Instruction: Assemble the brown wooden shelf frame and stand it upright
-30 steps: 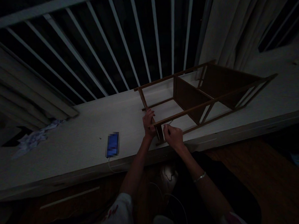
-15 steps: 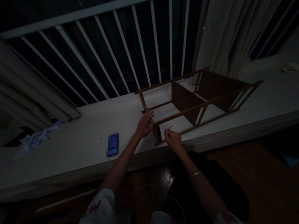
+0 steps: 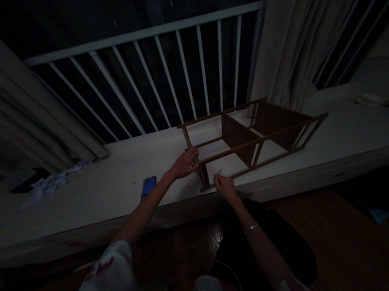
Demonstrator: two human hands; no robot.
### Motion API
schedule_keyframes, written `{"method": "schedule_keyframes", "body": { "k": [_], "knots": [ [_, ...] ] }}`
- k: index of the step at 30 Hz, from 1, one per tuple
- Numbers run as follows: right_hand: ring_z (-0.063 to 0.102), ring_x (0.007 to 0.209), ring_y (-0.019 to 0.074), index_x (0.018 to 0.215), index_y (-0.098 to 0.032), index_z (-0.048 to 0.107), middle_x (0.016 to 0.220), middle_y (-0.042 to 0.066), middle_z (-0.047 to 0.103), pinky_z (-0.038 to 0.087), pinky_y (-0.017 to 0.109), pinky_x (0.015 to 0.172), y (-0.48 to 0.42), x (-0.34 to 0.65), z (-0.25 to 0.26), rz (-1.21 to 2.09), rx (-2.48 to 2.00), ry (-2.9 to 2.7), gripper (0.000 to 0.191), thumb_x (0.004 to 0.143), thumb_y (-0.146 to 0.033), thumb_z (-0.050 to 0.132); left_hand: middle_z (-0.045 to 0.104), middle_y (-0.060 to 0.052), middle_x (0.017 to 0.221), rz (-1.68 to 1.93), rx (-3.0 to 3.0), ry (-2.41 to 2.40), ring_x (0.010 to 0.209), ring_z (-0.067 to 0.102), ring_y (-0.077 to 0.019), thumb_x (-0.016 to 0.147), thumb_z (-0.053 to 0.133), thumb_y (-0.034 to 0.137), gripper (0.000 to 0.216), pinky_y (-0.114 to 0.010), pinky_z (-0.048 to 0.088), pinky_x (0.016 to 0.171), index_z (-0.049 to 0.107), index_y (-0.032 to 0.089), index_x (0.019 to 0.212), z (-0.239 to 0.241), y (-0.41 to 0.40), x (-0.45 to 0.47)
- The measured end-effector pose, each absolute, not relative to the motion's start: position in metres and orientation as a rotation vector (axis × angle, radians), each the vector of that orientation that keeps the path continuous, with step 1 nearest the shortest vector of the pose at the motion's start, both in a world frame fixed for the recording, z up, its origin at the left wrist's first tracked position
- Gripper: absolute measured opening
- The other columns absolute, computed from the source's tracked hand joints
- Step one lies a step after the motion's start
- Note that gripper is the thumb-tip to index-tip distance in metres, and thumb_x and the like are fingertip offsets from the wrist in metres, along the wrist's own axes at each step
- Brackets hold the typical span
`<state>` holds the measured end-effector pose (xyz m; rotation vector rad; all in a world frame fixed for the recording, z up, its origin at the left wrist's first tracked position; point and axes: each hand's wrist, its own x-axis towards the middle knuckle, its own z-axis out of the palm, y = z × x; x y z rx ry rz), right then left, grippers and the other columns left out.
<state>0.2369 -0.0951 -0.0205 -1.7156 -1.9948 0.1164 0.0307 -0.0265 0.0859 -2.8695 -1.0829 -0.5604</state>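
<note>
in the head view, a brown wooden frame point(image 3: 237, 138) lies lengthwise on the pale window ledge point(image 3: 113, 175), its long rails running from the hands toward the ledge's right end, with flat panels standing crosswise between them. the left hand point(image 3: 184, 163) is half open at the frame's left end, fingers fairly straight over the end bar and thumb apart below them, with the tip of a rail between; whether it grips that tip, i cannot tell. the right hand point(image 3: 225, 187) is closed near the ledge's front edge, just beside the frame's lower rail, thumb and fingers pinching a thin stick point(image 3: 219, 171) that pokes up from the grip; its exact kind is too small and dim to make out. a silvery bracelet point(image 3: 251, 229) circles the right wrist. a phone point(image 3: 149, 185) with a lit blue screen lies left of the frame near the front edge, partly hidden by the left forearm. crumpled cloth or paper point(image 3: 52, 185) sits toward the ledge's left end, below a curtain point(image 3: 45, 105). a white railing point(image 3: 145, 33) stands along the back edge.
</note>
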Motion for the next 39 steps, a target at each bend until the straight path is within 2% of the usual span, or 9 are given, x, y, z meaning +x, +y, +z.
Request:
{"method": "schedule_keyframes", "body": {
  "k": [6, 10, 16, 21, 26, 29, 32, 35, 39],
  "knots": [
    [0.064, 0.068, 0.0155, 0.081, -0.018, 0.065, 0.076, 0.009, 0.070, 0.031, 0.023, 0.060, -0.099, 0.242, -0.019, 0.135, -1.717, -2.037, 0.047, 0.094, -0.037, 0.024, 0.034, -0.015, 0.139, -0.536, -2.879, -1.056, 0.137, 0.019, -0.0227, 0.085, 0.036, 0.045, 0.051, -0.041, 0.027, 0.109, 0.036, 0.012, 0.124, 0.086, -0.027, 0.036],
    [0.064, 0.071, 0.0158, 0.084, -0.018, 0.064, 0.078, 0.009, 0.070, 0.033, 0.023, 0.062, -0.100, 0.244, -0.015, 0.155, -1.713, -2.047, 0.048, 0.095, -0.037, 0.022, 0.025, -0.013, 0.145, -0.357, -2.890, -1.095, 0.138, 0.013, -0.0205, 0.087, 0.029, 0.048, 0.057, -0.039, 0.026, 0.110, 0.026, 0.014, 0.133, 0.102, -0.035, 0.036],
    [0.065, 0.072, 0.0165, 0.085, -0.017, 0.064, 0.078, 0.009, 0.070, 0.034, 0.023, 0.061, -0.098, 0.245, -0.012, 0.191, -1.716, -2.063, 0.047, 0.094, -0.039, 0.023, 0.014, -0.010, 0.149, -0.052, -2.863, -1.070, 0.139, 0.005, -0.0195, 0.088, 0.024, 0.051, 0.066, -0.039, 0.014, 0.112, 0.002, 0.017, 0.140, 0.130, -0.047, 0.037],
    [0.065, 0.076, 0.0163, 0.087, -0.017, 0.063, 0.082, 0.009, 0.070, 0.035, 0.023, 0.064, -0.096, 0.246, -0.015, 0.216, -1.755, -2.045, 0.046, 0.095, -0.038, 0.023, 0.011, -0.008, 0.150, -0.156, -2.896, -0.995, 0.139, 0.005, -0.0223, 0.082, 0.036, 0.056, 0.076, -0.039, 0.016, 0.112, 0.001, 0.021, 0.141, 0.156, -0.064, 0.052],
    [0.065, 0.077, 0.0174, 0.088, -0.018, 0.063, 0.083, 0.010, 0.070, 0.036, 0.024, 0.065, -0.096, 0.249, -0.018, 0.237, -1.799, -2.010, 0.047, 0.095, -0.038, 0.021, 0.022, -0.010, 0.147, -0.304, -2.917, -1.001, 0.137, 0.017, -0.0234, 0.083, 0.037, 0.052, 0.070, -0.037, 0.024, 0.108, 0.011, 0.019, 0.140, 0.160, -0.063, 0.105],
    [0.066, 0.076, 0.0185, 0.090, -0.017, 0.064, 0.081, 0.010, 0.070, 0.036, 0.024, 0.064, -0.095, 0.251, -0.020, 0.245, -1.838, -1.979, 0.049, 0.095, -0.039, 0.020, 0.035, -0.013, 0.141, -0.307, -2.944, -1.109, 0.129, 0.037, -0.0222, 0.084, 0.035, 0.054, 0.066, -0.032, 0.033, 0.101, 0.020, 0.017, 0.136, 0.149, -0.045, 0.146],
    [0.066, 0.077, 0.0188, 0.091, -0.017, 0.065, 0.081, 0.012, 0.070, 0.037, 0.024, 0.064, -0.096, 0.255, -0.021, 0.245, -1.886, -1.934, 0.052, 0.095, -0.039, 0.018, 0.049, -0.015, 0.129, -0.319, -2.864, -1.371, 0.116, 0.050, -0.0237, 0.085, 0.029, 0.057, 0.062, -0.033, 0.040, 0.091, 0.028, 0.015, 0.130, 0.134, -0.025, 0.180],
    [0.065, 0.078, 0.0179, 0.090, -0.016, 0.065, 0.080, 0.012, 0.069, 0.037, 0.024, 0.065, -0.096, 0.258, -0.021, 0.244, -1.923, -1.890, 0.054, 0.096, -0.037, 0.017, 0.060, -0.016, 0.112, -0.184, -2.815, -1.574, 0.102, 0.058, -0.0256, 0.083, 0.024, 0.061, 0.063, -0.035, 0.043, 0.081, 0.034, 0.014, 0.123, 0.120, -0.014, 0.198],
    [0.065, 0.078, 0.0177, 0.090, -0.016, 0.065, 0.081, 0.013, 0.069, 0.037, 0.024, 0.067, -0.095, 0.259, -0.020, 0.248, -1.946, -1.853, 0.052, 0.096, -0.038, 0.018, 0.063, -0.017, 0.102, -0.147, -2.730, -1.587, 0.095, 0.061, -0.0279, 0.079, 0.018, 0.067, 0.069, -0.036, 0.044, 0.074, 0.042, 0.014, 0.116, 0.107, -0.011, 0.200]
  ]
}}
